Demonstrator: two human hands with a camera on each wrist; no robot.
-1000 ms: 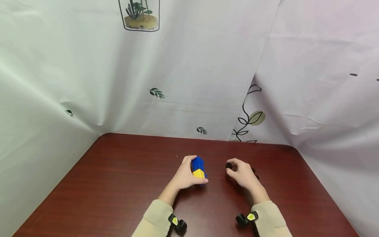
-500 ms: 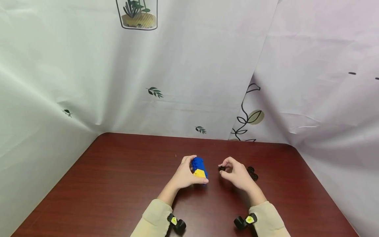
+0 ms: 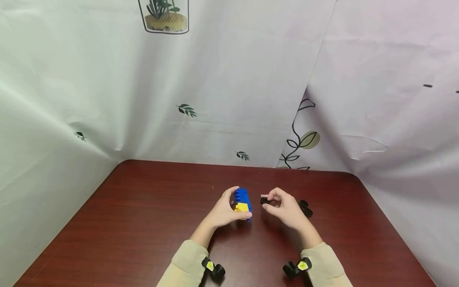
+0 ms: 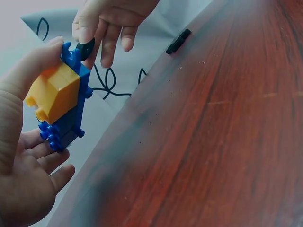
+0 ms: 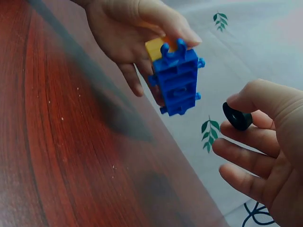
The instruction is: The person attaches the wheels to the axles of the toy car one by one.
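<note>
The blue base (image 5: 179,85), carrying the yellow block (image 4: 56,90), was held above the table (image 3: 154,215) in the left hand (image 3: 222,213), thumb at the clip (image 5: 173,57) end, fingers at the other. The right hand (image 3: 289,211) pinched one wheel (image 5: 239,118) between thumb and forefinger, its other fingers extended. The step in hand appeared to be bringing wheel and base together. Sound practice called for a steady left grip leaving the side pegs (image 5: 201,62) uncovered, the wheel's centre squared to a peg, and a straight push; a skewed push would probably have turned the base.

The right wrist view alone showed the base's ribbed underside; there, as in the head view, wheel and base stood apart. In the left wrist view the wheel overlapped the clip, masking that gap. That view best presented the blue studs (image 4: 53,137). Only the head view plainly showed the spare wheels (image 3: 306,209), on the table just to the right of the right hand.
</note>
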